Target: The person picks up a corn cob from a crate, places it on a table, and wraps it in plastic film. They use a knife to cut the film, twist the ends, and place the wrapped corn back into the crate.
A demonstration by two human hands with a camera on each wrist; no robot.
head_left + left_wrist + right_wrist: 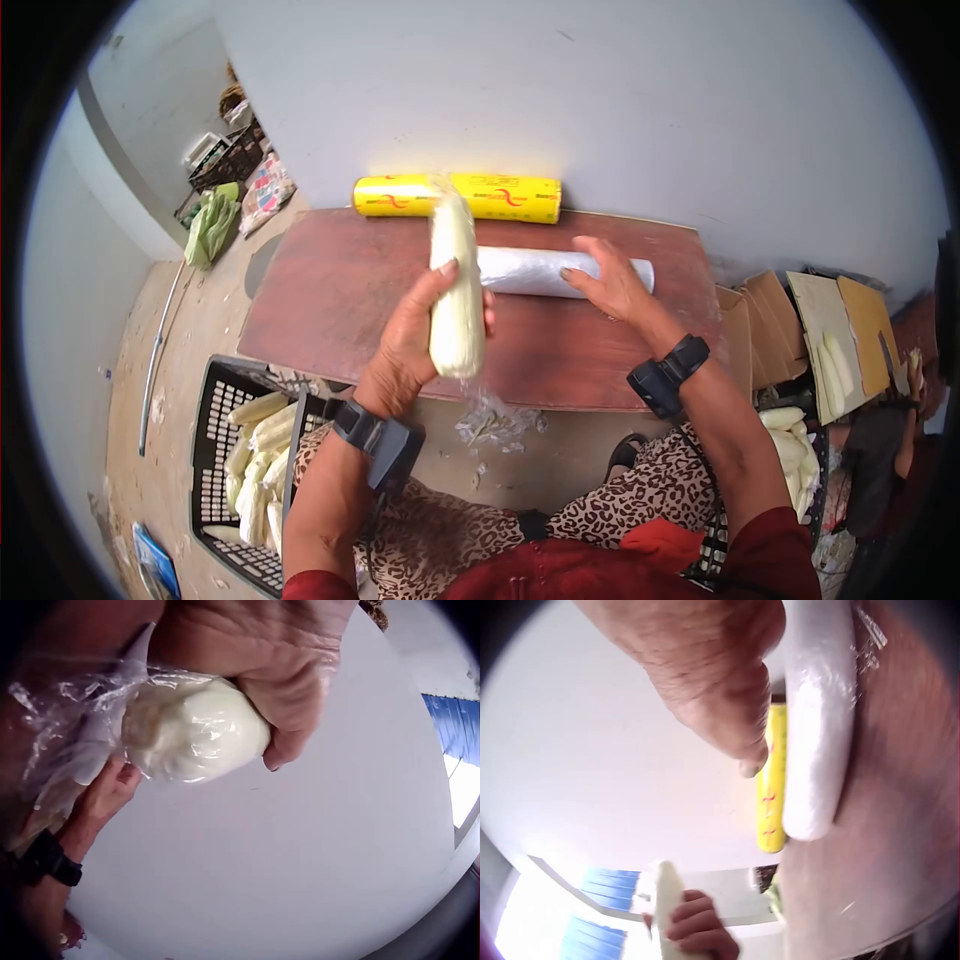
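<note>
My left hand grips a pale ear of corn, held upright above the front of the table with the thumb across its face. Clear film covers the ear, and in the left wrist view its rounded end looks glossy, with loose film trailing off it. My right hand is at the right part of a roll of clear film, thumb and fingers spread apart over it. The right wrist view shows the thumb beside the roll.
A yellow printed roll lies along the back of the reddish table, against the wall. At the left stands a black crate of corn ears; more ears are at the right. Film scraps litter the floor. Cardboard leans at the right.
</note>
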